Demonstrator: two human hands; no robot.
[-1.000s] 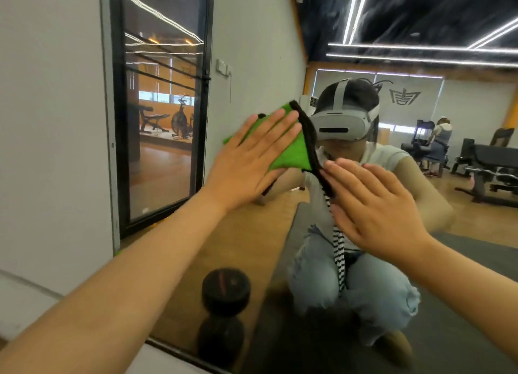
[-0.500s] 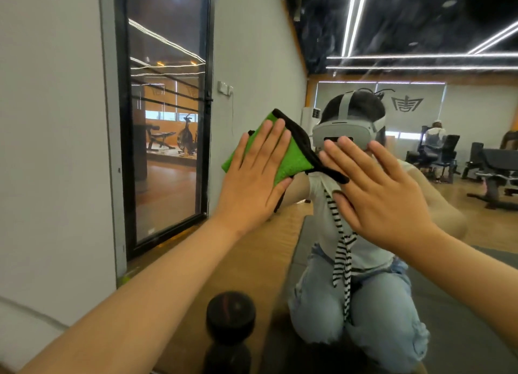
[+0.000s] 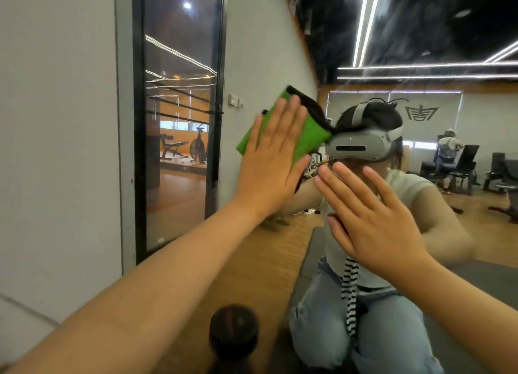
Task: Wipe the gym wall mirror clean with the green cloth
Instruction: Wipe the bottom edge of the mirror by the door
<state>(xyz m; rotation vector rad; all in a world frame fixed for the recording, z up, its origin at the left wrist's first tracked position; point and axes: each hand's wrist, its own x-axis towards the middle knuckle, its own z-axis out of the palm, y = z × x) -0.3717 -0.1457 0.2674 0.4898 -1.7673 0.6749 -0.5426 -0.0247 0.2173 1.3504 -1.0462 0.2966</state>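
Observation:
The wall mirror fills most of the view and reflects a kneeling person and the gym. My left hand presses the green cloth, which has a black edge, flat against the glass with straight fingers. Just to its right and lower, my right hand lies flat on the mirror with fingers spread and holds nothing.
A dark-framed glass door stands in the grey wall left of the mirror. A black dumbbell sits at the mirror's foot near the bottom. Benches and exercise machines appear only as reflections at the right.
My left hand has slid the cloth upward on the glass. The right hand has kept flat beside it, and the view has tilted up a little.

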